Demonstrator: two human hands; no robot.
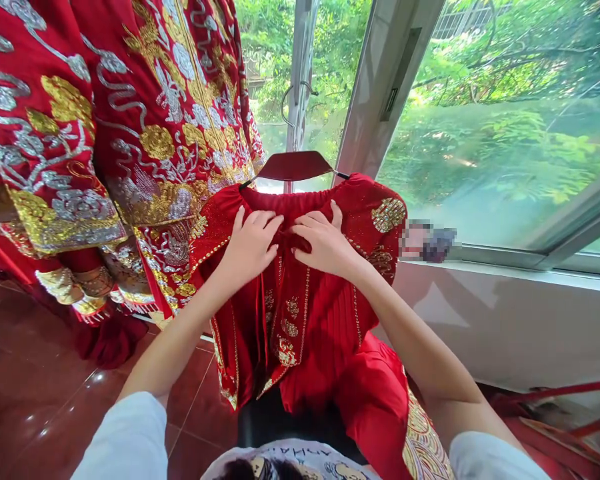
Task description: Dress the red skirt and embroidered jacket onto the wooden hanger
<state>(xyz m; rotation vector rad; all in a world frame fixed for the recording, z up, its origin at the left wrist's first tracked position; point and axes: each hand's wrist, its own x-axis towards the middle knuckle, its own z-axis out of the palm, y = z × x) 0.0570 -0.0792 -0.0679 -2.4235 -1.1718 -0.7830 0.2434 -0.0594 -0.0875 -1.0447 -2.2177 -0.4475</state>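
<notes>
A red garment (pixel 293 333) with a gathered neckline, gold beading and thin hanging ties hangs in front of me on a dark red hanger (pixel 300 165). My left hand (pixel 254 243) lies on its upper front, left of the centre, its fingers bent and gripping the cloth near the neckline. Just right of the centre, my right hand (pixel 325 243) pinches the cloth between thumb and fingers, one finger raised apart. The fingertips of the two hands almost meet at the front opening. Cloth inside the fingers is partly hidden.
Red robes (pixel 170 120) with gold and silver embroidery hang at the left. Glass windows (pixel 505 147) with a sill stand behind and right. More red cloth (pixel 375 393) with a gold-patterned edge drapes over my lap. Dark red tiles (pixel 45 380) cover the floor.
</notes>
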